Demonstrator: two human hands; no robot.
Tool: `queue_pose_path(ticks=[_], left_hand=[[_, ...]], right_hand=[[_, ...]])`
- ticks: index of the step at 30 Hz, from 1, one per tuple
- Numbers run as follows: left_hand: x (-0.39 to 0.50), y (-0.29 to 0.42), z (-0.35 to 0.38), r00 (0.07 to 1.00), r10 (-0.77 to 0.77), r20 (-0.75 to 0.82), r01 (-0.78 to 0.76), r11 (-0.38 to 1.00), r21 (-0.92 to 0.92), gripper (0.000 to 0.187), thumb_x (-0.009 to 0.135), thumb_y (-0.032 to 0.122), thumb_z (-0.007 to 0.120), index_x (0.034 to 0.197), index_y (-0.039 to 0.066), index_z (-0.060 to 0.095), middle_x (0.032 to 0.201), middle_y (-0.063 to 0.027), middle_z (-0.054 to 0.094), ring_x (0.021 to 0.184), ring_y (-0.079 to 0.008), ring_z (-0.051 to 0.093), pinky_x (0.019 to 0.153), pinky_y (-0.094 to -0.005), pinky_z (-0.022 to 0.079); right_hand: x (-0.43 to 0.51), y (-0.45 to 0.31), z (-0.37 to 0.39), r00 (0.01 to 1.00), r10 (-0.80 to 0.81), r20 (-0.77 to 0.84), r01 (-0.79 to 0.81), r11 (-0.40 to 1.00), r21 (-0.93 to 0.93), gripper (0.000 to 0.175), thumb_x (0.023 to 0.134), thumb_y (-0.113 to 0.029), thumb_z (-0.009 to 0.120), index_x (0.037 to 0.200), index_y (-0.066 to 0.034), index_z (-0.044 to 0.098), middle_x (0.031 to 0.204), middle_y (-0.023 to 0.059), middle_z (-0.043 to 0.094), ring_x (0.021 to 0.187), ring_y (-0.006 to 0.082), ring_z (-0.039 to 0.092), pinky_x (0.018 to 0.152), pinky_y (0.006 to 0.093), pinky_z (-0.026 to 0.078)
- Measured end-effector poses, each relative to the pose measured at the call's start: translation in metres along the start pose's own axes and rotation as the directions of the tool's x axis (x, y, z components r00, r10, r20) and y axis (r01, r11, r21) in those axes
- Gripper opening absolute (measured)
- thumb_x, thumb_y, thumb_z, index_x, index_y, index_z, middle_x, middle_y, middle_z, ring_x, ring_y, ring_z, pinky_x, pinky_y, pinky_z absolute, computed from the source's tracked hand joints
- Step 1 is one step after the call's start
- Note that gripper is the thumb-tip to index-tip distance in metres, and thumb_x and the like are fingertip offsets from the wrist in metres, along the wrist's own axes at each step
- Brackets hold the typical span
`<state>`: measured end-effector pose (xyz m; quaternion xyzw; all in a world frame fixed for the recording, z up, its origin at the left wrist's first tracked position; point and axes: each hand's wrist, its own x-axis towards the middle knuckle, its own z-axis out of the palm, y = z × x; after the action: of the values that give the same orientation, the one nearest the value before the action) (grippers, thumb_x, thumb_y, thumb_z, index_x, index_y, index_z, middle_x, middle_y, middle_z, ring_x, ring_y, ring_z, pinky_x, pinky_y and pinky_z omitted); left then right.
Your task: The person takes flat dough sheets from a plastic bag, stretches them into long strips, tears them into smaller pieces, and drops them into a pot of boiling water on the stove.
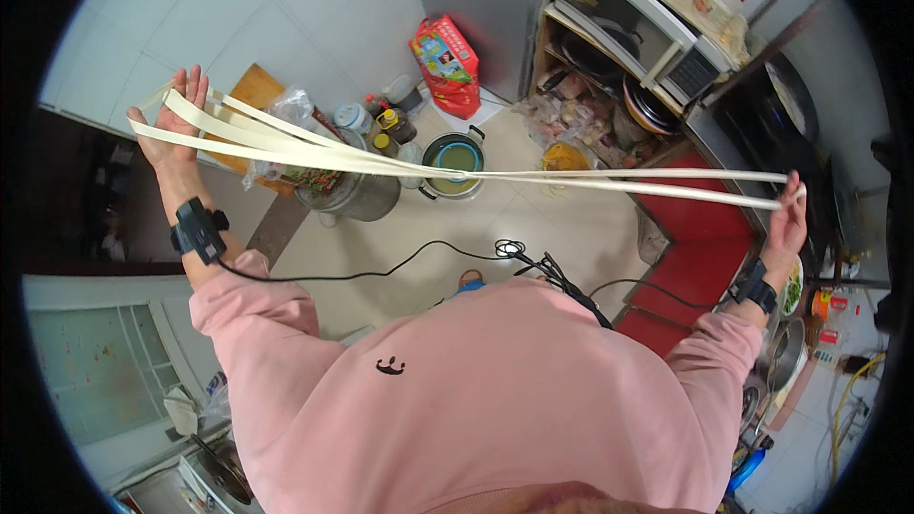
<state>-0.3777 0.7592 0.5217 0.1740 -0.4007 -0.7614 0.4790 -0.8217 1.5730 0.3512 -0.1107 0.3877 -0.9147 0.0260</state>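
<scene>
Long pale strands of noodle dough [307,149] stretch in the air across the whole view between my two raised hands. On the left, several flat bands loop around my left hand [170,125], whose fingers point up and away. My right hand [789,218] holds the other end, where two narrower strands hang over the fingers. Near the middle the strands come together into a thin bundle. Beneath that bundle, and partly hidden by it, stands a two-handled pot [465,191] with greenish liquid inside.
Left of the pot are a metal drum [371,194], a wooden board [255,89] and bottles [397,125]. A red bag [450,71] stands by the refrigerator [478,7]. A microwave [632,28] and red cabinets [696,207] line the right. A black cable [343,277] runs to my wrist devices.
</scene>
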Motion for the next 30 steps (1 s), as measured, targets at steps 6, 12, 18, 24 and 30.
queue_pose_path(ticks=[6,12,18,24,30], left_hand=[[-0.04,-0.052,0.08,0.98,-0.112,0.163,0.106,0.993,0.044,0.075,0.093,0.056,0.04,0.127,-0.011,0.035,0.125,-0.0268,0.046,0.127,-0.0447,0.038,0.108,-0.0575,0.034],[-0.051,-0.117,0.112,0.869,-0.256,0.424,0.222,0.966,0.129,0.058,0.094,0.047,0.048,0.123,-0.004,0.045,0.116,-0.0222,0.055,0.113,-0.0384,0.054,0.096,-0.0531,0.047],[-0.087,-0.182,0.151,0.779,-0.347,0.522,0.306,0.938,0.167,0.033,0.096,0.028,0.047,0.12,0.005,0.046,0.103,-0.0155,0.059,0.096,-0.0308,0.061,0.083,-0.0473,0.055],[-0.127,-0.22,0.183,0.699,-0.365,0.615,0.16,0.918,0.363,0.061,0.084,0.013,0.065,0.137,0.007,0.036,0.096,-0.0052,0.054,0.088,-0.0152,0.059,0.078,-0.0355,0.056],[-0.156,-0.234,0.195,0.59,-0.405,0.698,-0.009,0.862,0.507,0.065,0.074,0.007,0.069,0.132,0.004,0.041,0.109,-0.0064,0.056,0.096,-0.0133,0.056,0.079,-0.0278,0.049]], right_hand=[[-0.016,0.059,0.139,0.932,-0.358,0.051,0.36,0.905,-0.228,0.032,0.089,0.003,0.056,0.121,-0.0029,0.054,0.126,0.0153,0.056,0.109,0.0285,0.06,0.085,0.0344,0.055],[-0.029,0.106,0.236,0.939,-0.152,0.309,0.043,0.941,0.334,0.036,0.089,-0.034,0.062,0.112,-0.0057,0.061,0.123,0.0121,0.059,0.097,0.0238,0.065,0.079,0.032,0.059],[-0.071,0.155,0.306,0.783,0.275,0.559,-0.431,0.887,0.167,0.061,0.096,-0.055,0.035,0.129,-0.0066,0.053,0.139,0.0182,0.045,0.125,0.0348,0.046,0.097,0.0465,0.046],[-0.097,0.178,0.345,0.54,0.466,0.701,-0.49,0.851,-0.189,0.075,0.091,-0.052,0.051,0.149,-0.014,0.019,0.139,0.0231,0.042,0.127,0.0317,0.045,0.104,0.0406,0.037],[-0.108,0.187,0.364,0.504,0.501,0.703,-0.373,0.861,-0.346,0.086,0.087,-0.063,0.05,0.148,-0.0102,0.021,0.127,0.0202,0.055,0.109,0.0245,0.058,0.095,0.0375,0.043]])
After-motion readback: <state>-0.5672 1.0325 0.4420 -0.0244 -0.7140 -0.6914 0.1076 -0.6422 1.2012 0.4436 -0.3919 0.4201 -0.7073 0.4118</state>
